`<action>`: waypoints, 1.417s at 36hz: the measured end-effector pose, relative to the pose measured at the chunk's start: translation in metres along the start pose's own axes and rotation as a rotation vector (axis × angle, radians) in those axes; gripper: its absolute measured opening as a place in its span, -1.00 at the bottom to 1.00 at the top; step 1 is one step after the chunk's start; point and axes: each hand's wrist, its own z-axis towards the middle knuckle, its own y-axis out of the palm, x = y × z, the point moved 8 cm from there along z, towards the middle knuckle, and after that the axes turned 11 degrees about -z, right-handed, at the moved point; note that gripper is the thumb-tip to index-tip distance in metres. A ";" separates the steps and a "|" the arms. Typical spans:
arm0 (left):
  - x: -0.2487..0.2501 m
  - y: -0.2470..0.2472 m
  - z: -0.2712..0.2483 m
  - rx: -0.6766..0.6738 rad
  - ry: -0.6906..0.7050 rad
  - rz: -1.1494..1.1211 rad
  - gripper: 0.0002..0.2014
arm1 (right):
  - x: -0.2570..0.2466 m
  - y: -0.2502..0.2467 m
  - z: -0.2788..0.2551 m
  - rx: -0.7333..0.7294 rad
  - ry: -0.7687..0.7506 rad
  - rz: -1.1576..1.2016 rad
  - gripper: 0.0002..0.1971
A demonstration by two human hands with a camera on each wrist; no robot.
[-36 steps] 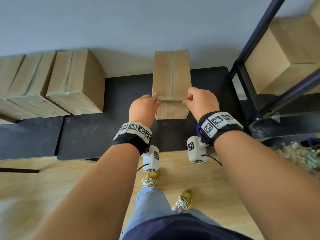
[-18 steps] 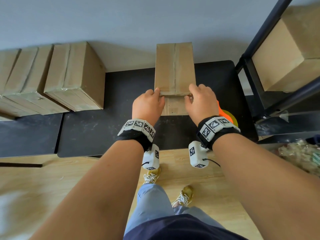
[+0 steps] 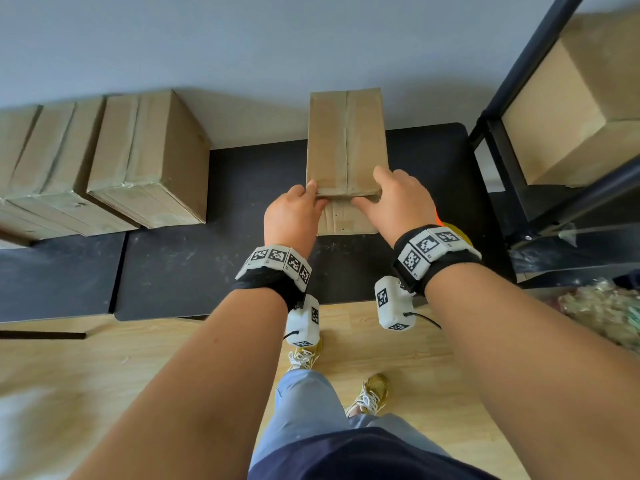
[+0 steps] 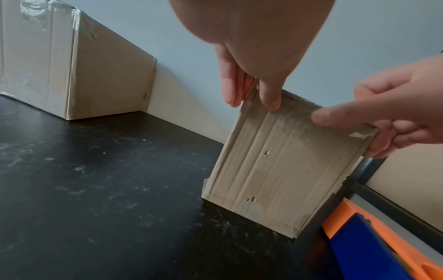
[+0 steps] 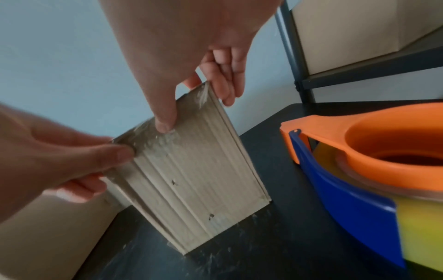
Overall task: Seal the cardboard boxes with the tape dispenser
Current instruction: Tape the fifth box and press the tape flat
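Note:
A narrow cardboard box (image 3: 346,143) stands on the black table (image 3: 194,265), its top flaps closed along a centre seam. My left hand (image 3: 313,195) pinches the near top left corner, thumb on the front face (image 4: 275,161). At the near right corner my right hand (image 3: 377,188) grips it, thumb on the front and fingers over the top and right side (image 5: 225,81). The orange and blue tape dispenser (image 5: 371,161) lies on the table just right of the box, mostly hidden behind my right wrist in the head view (image 3: 450,230).
Several taped cardboard boxes (image 3: 149,161) line the wall at the left. A dark metal shelf frame (image 3: 498,161) holding another box (image 3: 571,109) stands at the right. The blue-grey wall is directly behind the narrow box.
Both hands stay on the box's near top edge. My right fingers now reach farther over the top. The dispenser has come into sight beside my right wrist.

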 end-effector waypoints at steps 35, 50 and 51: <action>-0.009 -0.009 0.000 -0.028 -0.057 -0.083 -0.65 | 0.019 0.000 -0.009 -0.011 0.215 0.362 -0.98; -0.081 -0.064 -0.016 0.129 0.065 0.091 -0.85 | -0.079 0.005 0.012 -0.070 0.135 0.416 -0.80; -0.087 -0.069 -0.016 0.136 0.083 0.114 -0.88 | -0.089 0.007 0.014 -0.073 0.129 0.423 -0.81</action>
